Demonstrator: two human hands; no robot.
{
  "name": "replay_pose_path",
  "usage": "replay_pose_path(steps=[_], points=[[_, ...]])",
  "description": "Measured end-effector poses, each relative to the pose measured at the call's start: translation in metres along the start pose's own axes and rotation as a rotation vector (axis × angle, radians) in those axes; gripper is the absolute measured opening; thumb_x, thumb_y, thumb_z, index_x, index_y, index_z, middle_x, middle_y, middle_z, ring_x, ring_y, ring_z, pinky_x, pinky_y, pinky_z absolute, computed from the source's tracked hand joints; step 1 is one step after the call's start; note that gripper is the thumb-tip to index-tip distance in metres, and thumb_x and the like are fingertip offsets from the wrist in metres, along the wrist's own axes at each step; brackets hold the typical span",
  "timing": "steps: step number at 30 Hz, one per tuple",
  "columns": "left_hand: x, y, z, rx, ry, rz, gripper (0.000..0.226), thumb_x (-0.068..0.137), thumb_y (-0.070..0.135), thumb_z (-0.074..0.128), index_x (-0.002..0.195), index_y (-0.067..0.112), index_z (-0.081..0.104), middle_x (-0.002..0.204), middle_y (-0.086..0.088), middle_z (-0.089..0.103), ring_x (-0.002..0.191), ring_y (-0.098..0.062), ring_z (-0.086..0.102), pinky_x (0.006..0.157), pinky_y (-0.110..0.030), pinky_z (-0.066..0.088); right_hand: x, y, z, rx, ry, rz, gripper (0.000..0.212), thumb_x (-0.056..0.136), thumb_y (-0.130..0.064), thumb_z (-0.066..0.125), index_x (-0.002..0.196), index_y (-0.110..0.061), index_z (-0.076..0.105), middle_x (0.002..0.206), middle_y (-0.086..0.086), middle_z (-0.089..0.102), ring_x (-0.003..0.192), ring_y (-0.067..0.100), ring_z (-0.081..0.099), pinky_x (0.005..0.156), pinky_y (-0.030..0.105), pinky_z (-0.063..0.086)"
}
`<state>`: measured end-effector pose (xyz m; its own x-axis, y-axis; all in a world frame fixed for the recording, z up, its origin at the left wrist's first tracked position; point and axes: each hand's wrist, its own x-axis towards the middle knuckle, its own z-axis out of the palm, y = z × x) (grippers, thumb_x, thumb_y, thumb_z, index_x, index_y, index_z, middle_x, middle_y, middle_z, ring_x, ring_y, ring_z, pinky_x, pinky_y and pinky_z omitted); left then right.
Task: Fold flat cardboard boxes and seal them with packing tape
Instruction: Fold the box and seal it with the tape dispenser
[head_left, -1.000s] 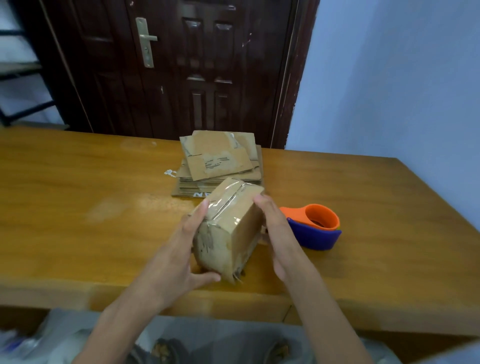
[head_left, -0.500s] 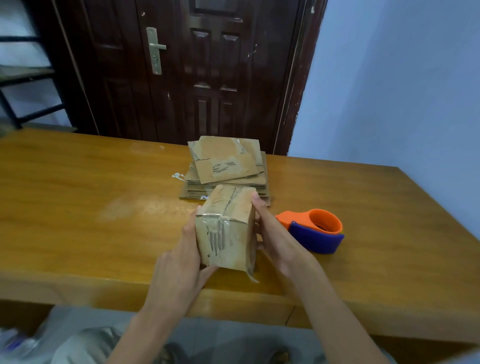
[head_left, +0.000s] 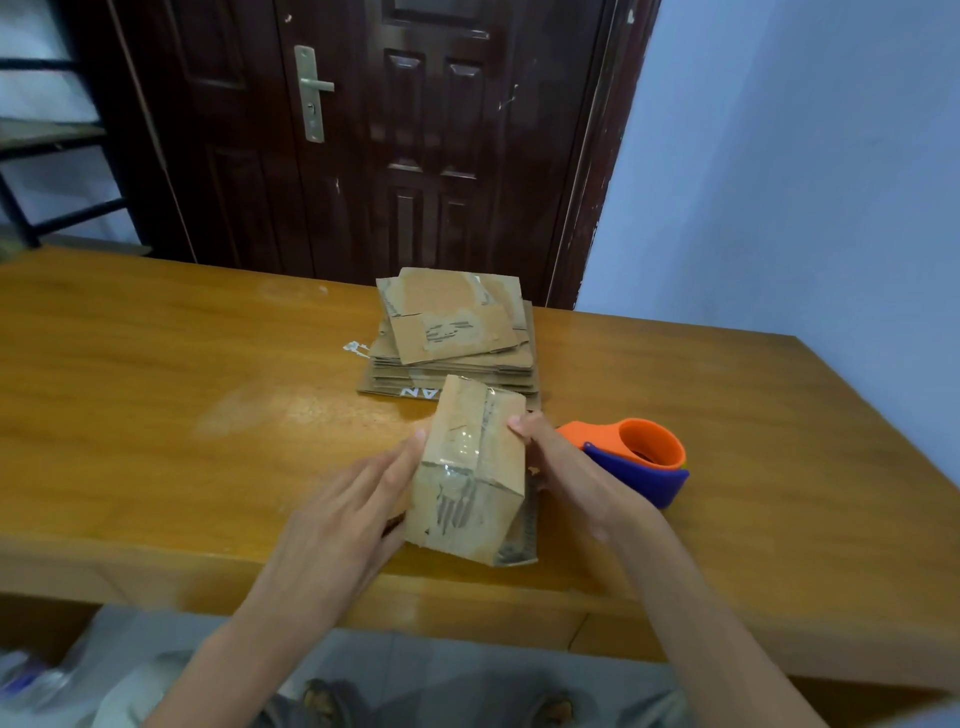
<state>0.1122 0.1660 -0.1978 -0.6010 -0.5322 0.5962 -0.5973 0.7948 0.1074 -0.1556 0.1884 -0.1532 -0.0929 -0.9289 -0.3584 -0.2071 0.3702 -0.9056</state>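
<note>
Taped cardboard box (head_left: 470, 467), closed, stands on the counter (head_left: 156, 415), pressed between flat left hand (head_left: 337, 519) and right hand (head_left: 566, 467); flat boxes (head_left: 457, 338) stacked behind, tape dispenser (head_left: 639, 460) right.

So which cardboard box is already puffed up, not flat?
The taped box between the left hand and right hand; the stack behind lies flat.

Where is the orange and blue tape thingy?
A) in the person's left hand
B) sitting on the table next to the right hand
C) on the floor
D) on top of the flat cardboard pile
B: the tape dispenser sits on the wooden table just beyond the right hand, which touches the taped box.
</note>
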Motion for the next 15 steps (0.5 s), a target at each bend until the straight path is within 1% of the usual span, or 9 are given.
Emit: replay_pose_path(steps=[1,3,4,6,8,10,11,13,15], points=[[-0.003,-0.002,0.003,-0.015,-0.030,0.040,0.106,0.078,0.022,0.083,0.165,0.007,0.025,0.137,-0.009,0.067,0.114,-0.018,0.065,0.084,-0.027,0.059,-0.003,-0.002,-0.002,0.000,0.006,0.009,0.076,0.074,-0.086,0.061,0.126,-0.031,0.061,0.130,0.000,0.065,0.116,0.020,0.059,0.105,0.038,0.043],[-0.010,-0.009,0.007,-0.037,-0.139,0.044,0.115,0.075,0.008,0.089,0.167,0.011,0.020,0.141,-0.006,0.065,0.112,-0.019,0.070,0.080,-0.026,0.063,-0.008,-0.005,-0.004,-0.025,-0.006,-0.010,0.022,0.100,-0.055,0.055,0.109,-0.036,0.055,0.118,-0.004,0.061,0.104,0.012,0.056,0.088,0.030,0.043],[-0.013,-0.013,0.010,-0.062,-0.178,0.032,0.119,0.073,0.002,0.090,0.167,0.013,0.019,0.142,-0.004,0.064,0.112,-0.018,0.070,0.079,-0.026,0.063,-0.010,-0.009,-0.003,-0.048,-0.002,-0.023,0.007,0.105,-0.045,0.051,0.102,-0.039,0.053,0.114,-0.008,0.059,0.101,0.008,0.055,0.086,0.030,0.042],[-0.019,-0.020,0.013,-0.171,-0.207,0.004,0.119,0.077,-0.007,0.083,0.169,0.022,0.014,0.152,0.002,0.056,0.122,-0.013,0.064,0.090,-0.024,0.059,-0.007,-0.009,0.000,-0.077,-0.035,-0.045,0.009,0.107,-0.040,0.049,0.102,-0.046,0.053,0.113,-0.014,0.061,0.105,0.006,0.057,0.095,0.032,0.044],[-0.021,-0.021,0.014,-0.329,-0.212,-0.010,0.113,0.082,-0.018,0.069,0.168,0.032,0.016,0.166,0.013,0.036,0.144,-0.004,0.043,0.114,-0.020,0.042,-0.002,-0.002,0.005,-0.081,0.003,-0.086,0.016,0.107,-0.041,0.049,0.114,-0.053,0.058,0.116,-0.021,0.067,0.112,0.005,0.062,0.107,0.037,0.046],[-0.021,-0.019,0.015,-0.514,-0.202,-0.059,0.103,0.083,-0.023,0.057,0.164,0.035,0.031,0.170,0.014,0.029,0.155,-0.009,0.031,0.125,-0.033,0.034,0.002,0.009,0.006,-0.050,0.045,-0.179,0.030,0.106,-0.044,0.050,0.133,-0.056,0.056,0.127,-0.024,0.066,0.117,0.002,0.063,0.108,0.036,0.048],[-0.019,-0.016,0.015,-0.592,-0.193,-0.096,0.091,0.087,-0.017,0.054,0.160,0.036,0.040,0.170,0.014,0.030,0.156,-0.012,0.032,0.126,-0.042,0.035,0.001,0.011,0.007,-0.033,0.072,-0.221,0.037,0.106,-0.044,0.052,0.142,-0.054,0.051,0.133,-0.022,0.064,0.118,0.001,0.064,0.105,0.034,0.051],[-0.010,-0.008,0.012,-0.701,-0.133,-0.214,0.058,0.097,0.013,0.048,0.149,0.038,0.055,0.166,0.018,0.036,0.152,-0.010,0.039,0.121,-0.056,0.038,-0.002,0.015,0.007,-0.021,0.106,-0.284,0.049,0.105,-0.044,0.055,0.151,-0.052,0.041,0.139,-0.016,0.060,0.117,0.003,0.065,0.099,0.031,0.056],[0.007,0.001,0.003,-0.768,-0.060,-0.309,0.042,0.102,0.038,0.044,0.141,0.035,0.059,0.162,0.021,0.041,0.147,-0.005,0.044,0.116,-0.054,0.043,-0.001,0.016,0.007,-0.036,0.115,-0.310,0.055,0.103,-0.044,0.058,0.154,-0.050,0.038,0.140,-0.016,0.059,0.117,0.002,0.065,0.095,0.028,0.057]])
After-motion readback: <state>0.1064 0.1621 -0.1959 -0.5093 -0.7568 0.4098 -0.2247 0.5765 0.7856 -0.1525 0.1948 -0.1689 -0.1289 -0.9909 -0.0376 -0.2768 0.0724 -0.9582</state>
